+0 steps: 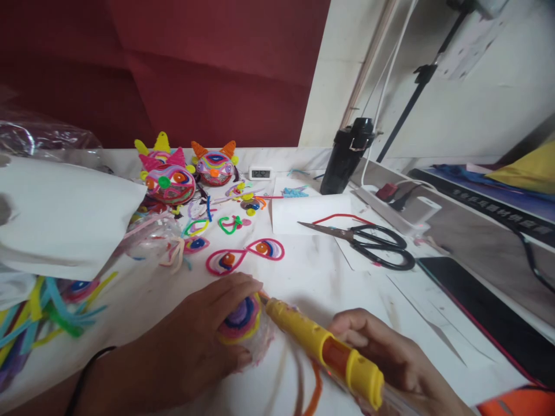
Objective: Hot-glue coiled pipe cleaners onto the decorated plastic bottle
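My left hand (pixel 191 341) presses down on a round coiled pipe-cleaner piece (pixel 240 316) with purple, blue, pink and yellow rings, lying on the white table (pixel 316 271). My right hand (pixel 390 358) grips a yellow and orange glue pen (pixel 323 346). Its tip touches the upper right edge of the coil. An orange pipe cleaner (pixel 314 393) curls on the table under the pen.
Black scissors (pixel 368 242) lie on white paper at centre right. Two pink teardrop eye shapes (pixel 245 255) sit just beyond my hands. Two colourful horned masks (pixel 191 170) stand at the back, a black bottle (pixel 347 156) beside them. Loose pipe cleaners (pixel 39 323) lie left.
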### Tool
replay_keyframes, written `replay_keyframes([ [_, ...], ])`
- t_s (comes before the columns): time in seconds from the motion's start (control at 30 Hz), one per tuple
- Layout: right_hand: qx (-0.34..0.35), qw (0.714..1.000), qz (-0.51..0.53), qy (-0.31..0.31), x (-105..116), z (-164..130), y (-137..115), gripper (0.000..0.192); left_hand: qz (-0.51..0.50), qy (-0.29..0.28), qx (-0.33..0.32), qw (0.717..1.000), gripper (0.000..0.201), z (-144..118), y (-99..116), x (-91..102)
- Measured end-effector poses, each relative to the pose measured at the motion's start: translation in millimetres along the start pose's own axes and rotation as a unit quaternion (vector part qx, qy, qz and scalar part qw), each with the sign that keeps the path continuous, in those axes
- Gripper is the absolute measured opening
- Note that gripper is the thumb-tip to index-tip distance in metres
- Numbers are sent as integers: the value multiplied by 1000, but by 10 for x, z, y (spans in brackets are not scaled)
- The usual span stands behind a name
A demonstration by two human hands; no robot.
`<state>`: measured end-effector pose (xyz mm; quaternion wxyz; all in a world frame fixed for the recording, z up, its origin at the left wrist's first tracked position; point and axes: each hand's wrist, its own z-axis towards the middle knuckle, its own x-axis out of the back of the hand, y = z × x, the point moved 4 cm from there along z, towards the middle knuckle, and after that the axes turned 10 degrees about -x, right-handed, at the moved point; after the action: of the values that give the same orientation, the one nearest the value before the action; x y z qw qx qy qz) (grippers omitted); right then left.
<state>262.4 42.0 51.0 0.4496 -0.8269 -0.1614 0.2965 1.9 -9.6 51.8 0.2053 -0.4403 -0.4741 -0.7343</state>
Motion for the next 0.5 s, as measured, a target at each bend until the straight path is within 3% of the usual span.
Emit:
replay_keyframes([
  [0.13,-3,1000,8,-12,18,-10,31,45,-6,10,-14,1000,80,-8,-9,-19],
  [0.37,18,991,-67,-116,157,-47,140,36,-6,21,4,1000,78,-16,-15,-6],
  [0.5,4,996,-54,-71,144,-91,164,40,-7,14,7,1000,78,-25,-21,3],
])
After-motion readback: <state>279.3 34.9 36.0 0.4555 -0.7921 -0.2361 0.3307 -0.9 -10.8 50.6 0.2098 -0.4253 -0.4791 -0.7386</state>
